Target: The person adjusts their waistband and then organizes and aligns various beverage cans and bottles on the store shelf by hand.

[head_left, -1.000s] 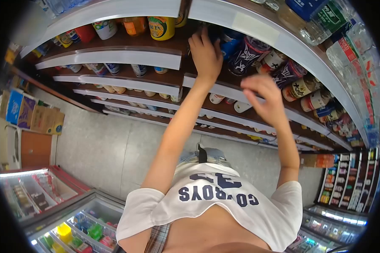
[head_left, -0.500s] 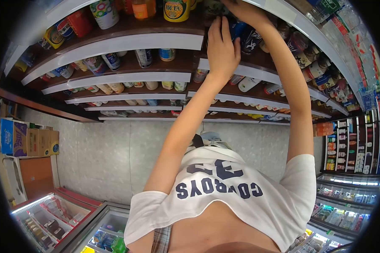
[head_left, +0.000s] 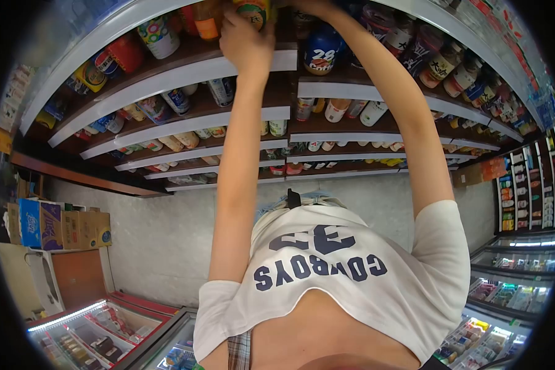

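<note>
My two bare arms stretched up toward a shelf (head_left: 185,75) in a shop aisle. The left grip (head_left: 246,42), slightly blurred, was half curled against the near side of one yellow can (head_left: 253,12) with a green and red label; the fingers seemed to touch it, but I could not tell whether they had closed firmly around it. The can stood at the top edge of my view, toward the right end of the left-hand shelf. The right grip (head_left: 311,7), also blurred and partly cut off by that edge, was near dark goods, and I could not tell how far open it was or whether it held anything. Left of the yellow can I counted one amber bottle (head_left: 207,26), just beside it, one floral container (head_left: 158,38) and one red container (head_left: 125,53). Below the right forearm stood one upright blue bottle (head_left: 322,52) marked 28. Farther right, bottles with white labels and dark purple containers crowded together, too tightly packed for me to count surely
</note>
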`<state>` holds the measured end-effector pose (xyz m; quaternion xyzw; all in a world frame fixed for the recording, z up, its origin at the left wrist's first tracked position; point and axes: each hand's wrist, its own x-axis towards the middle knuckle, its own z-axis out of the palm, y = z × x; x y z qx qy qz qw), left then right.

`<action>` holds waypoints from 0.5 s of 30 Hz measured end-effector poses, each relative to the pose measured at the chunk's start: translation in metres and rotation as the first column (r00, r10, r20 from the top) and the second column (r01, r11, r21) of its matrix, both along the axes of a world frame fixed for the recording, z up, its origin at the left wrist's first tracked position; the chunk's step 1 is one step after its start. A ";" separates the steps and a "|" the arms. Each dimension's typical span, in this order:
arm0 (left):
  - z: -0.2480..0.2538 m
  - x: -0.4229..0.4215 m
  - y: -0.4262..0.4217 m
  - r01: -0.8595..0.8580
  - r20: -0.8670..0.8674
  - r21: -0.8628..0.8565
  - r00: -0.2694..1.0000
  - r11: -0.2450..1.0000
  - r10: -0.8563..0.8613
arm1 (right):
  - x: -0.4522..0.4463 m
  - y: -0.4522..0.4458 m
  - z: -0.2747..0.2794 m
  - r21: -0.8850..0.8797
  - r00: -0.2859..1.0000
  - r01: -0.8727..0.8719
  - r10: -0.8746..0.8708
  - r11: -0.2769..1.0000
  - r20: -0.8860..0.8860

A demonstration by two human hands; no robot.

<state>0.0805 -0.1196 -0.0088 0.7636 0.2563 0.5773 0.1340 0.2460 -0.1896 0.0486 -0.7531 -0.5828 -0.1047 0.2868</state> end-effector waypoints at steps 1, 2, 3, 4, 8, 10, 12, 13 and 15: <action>-0.002 0.000 0.001 0.012 0.007 -0.016 1.000 1.000 -0.012 | -0.002 0.002 -0.002 0.011 1.000 -0.008 0.009 1.000 -0.030; 0.002 -0.006 -0.004 0.023 0.016 -0.030 1.000 0.999 -0.022 | -0.005 0.003 -0.002 0.021 0.998 -0.015 0.016 1.000 -0.056; 0.004 -0.012 -0.006 0.034 0.022 -0.043 0.999 0.999 -0.033 | -0.008 0.005 -0.003 0.034 0.996 -0.023 0.026 0.999 -0.082; 0.002 -0.018 -0.001 0.060 0.020 -0.034 0.998 0.998 -0.059 | -0.010 0.009 -0.004 0.047 0.994 -0.028 0.033 0.998 -0.107; 0.006 -0.054 0.000 0.016 -0.030 -0.044 0.999 0.999 -0.017 | -0.020 0.017 -0.004 0.101 0.979 -0.041 0.061 0.994 -0.194; 0.005 -0.064 0.005 -0.012 -0.050 -0.145 0.999 0.989 0.005 | -0.023 0.020 -0.003 0.122 0.973 -0.044 0.071 0.992 -0.221; 0.003 -0.064 0.012 0.027 -0.005 -0.156 1.000 0.987 -0.028 | -0.025 0.019 -0.002 0.135 0.969 -0.045 0.076 0.990 -0.236; 0.001 -0.065 0.014 0.054 0.022 -0.166 0.998 0.985 -0.051 | -0.026 0.019 -0.002 0.142 0.967 -0.044 0.078 0.989 -0.242; 0.002 -0.067 0.019 0.074 -0.008 -0.197 0.997 0.978 -0.077 | -0.028 0.017 -0.003 0.148 0.964 -0.045 0.081 0.988 -0.251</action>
